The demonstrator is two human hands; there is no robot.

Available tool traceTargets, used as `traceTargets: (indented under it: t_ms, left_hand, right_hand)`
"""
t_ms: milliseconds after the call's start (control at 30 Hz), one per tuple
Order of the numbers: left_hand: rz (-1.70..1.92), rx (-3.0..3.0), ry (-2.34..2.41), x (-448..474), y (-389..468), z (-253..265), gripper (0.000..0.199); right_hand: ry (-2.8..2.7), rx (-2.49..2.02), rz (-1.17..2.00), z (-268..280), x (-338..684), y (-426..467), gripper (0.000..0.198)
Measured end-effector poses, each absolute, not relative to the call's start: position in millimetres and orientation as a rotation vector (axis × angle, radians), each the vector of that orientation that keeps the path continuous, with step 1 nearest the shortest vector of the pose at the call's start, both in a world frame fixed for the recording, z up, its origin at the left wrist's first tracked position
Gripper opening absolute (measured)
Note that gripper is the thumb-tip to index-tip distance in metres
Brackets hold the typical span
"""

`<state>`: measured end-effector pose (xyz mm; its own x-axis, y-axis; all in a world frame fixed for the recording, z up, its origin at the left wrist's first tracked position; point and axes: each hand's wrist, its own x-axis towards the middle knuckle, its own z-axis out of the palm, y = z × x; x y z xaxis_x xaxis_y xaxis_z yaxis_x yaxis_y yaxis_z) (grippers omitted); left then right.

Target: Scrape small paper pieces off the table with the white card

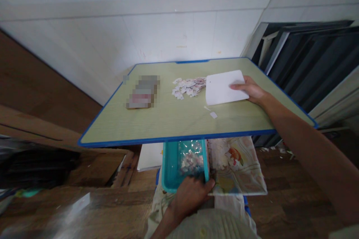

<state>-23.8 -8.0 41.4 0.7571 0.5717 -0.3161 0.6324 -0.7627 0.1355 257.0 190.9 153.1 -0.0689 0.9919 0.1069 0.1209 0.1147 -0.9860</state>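
Note:
My right hand grips the right end of a white rectangular card with rounded corners, thumb on top and fingers beneath. The card is over the table, its left edge against a heap of small printed paper pieces. A small white scrap lies just in front of it. Below the table's front edge, my left hand is closed over the near right corner of a teal plastic tray. Its fingertips are partly hidden inside the tray. A clear bag of small paper pieces rests in the tray.
The pale green table has a blue rim. A blurred-out rectangular object lies on its left. A patterned cloth-like sheet is beside the tray, above my lap. Dark panels lean at the right; cardboard lies at lower left.

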Motion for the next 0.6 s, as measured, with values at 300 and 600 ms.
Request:
traceTargets:
  t_ms: [300,600]
  left_hand:
    - [-0.303,2.737,0.948,-25,-8,37,0.035]
    - [-0.291,2.749,0.939,-25,-8,37,0.036]
  right_hand:
    - [-1.441,-1.236,1.201,156,263,190,0.031]
    - [-1.49,-1.31,1.253,165,267,183,0.034]
